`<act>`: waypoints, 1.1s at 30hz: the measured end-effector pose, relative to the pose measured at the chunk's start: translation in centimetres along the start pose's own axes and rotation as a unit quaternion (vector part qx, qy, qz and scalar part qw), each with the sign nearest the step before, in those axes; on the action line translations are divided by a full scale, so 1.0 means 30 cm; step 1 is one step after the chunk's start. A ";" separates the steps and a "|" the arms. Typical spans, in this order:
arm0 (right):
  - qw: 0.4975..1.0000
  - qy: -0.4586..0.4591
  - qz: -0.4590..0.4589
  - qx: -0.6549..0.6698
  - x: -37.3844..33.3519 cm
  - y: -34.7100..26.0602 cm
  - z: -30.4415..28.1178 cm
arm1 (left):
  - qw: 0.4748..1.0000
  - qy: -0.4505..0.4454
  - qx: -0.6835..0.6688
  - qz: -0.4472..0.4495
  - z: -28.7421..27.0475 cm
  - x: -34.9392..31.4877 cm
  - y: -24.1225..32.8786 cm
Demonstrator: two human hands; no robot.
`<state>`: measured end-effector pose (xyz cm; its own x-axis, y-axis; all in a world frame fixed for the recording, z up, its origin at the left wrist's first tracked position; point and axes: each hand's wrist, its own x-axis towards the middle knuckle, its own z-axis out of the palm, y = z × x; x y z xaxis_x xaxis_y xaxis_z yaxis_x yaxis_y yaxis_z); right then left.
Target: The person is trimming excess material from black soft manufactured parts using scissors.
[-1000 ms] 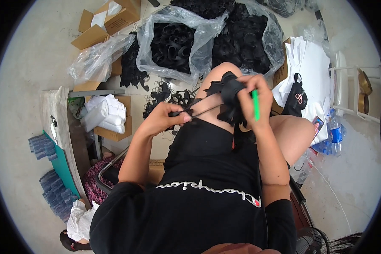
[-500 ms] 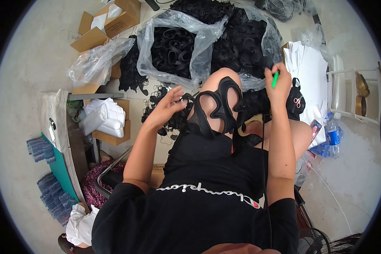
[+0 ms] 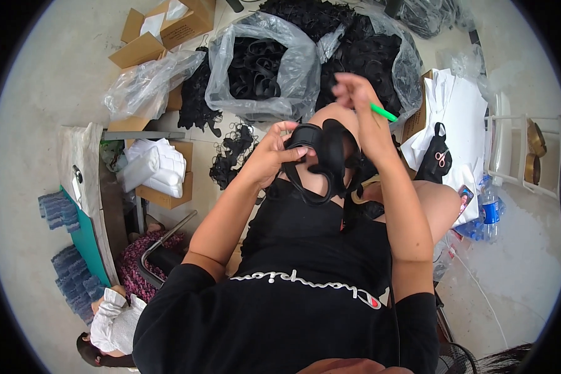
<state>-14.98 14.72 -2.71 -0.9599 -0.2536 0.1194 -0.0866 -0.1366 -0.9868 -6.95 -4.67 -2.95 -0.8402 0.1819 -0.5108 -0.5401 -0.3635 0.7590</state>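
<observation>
My left hand (image 3: 274,149) is closed on the left edge of a black moulded piece (image 3: 306,135), thumb in front and fingers behind. The piece is soft-looking, with curved bands around large rounded openings, and rests over my raised knee and lap. Other curved black bands of the same kind lie against it, and I cannot tell whether they are joined. Above and right of it, my right hand (image 3: 358,96) hovers with its fingertips smeared by motion. A slim green stick-like tool (image 3: 383,113) pokes out behind that hand, held in the palm; its tip is hidden.
Beyond my knees, a clear plastic bag (image 3: 224,103) holds similar black pieces, beside a large black heap (image 3: 361,62). Black scraps (image 3: 230,159) lie on the floor. White sheets (image 3: 442,106), pink-handled scissors (image 3: 441,159), a phone (image 3: 465,196) and a bottle (image 3: 491,212) are right.
My left hand has moved onto the black piece and closed on it, tilting and folding it. My right hand has swung left and upward with the green tool.
</observation>
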 end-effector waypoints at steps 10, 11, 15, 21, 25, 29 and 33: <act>0.996 0.090 -0.022 0.020 -0.288 -0.019 -0.006 | 0.995 -0.018 0.093 -0.026 0.049 -0.044 0.014; 0.994 0.101 -0.020 -0.032 -0.296 -0.022 -0.013 | 0.996 -0.015 0.087 -0.026 0.061 -0.047 0.017; 0.989 0.096 -0.045 -0.101 -0.316 -0.014 -0.014 | 0.998 0.004 0.054 -0.029 0.090 -0.053 0.025; 0.935 0.011 -0.247 -0.254 -0.297 -0.051 -0.016 | 0.998 -0.006 0.060 -0.013 0.109 -0.064 0.035; 0.912 0.005 -0.273 -0.308 -0.293 -0.057 -0.022 | 0.998 -0.008 0.070 -0.003 0.123 -0.071 0.046; 0.896 -0.010 -0.271 -0.351 -0.289 -0.071 -0.015 | 0.980 0.026 0.179 0.081 0.142 -0.074 0.027; 0.901 -0.030 -0.227 -0.369 -0.281 -0.073 -0.019 | 0.974 0.040 0.196 0.103 0.146 -0.085 0.024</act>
<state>-6.86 17.71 -1.62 -0.7667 -0.3861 0.5129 -0.6415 0.4285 -0.6363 -5.41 -1.39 0.67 -0.9350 0.0636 -0.3488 -0.3498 -0.0047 0.9368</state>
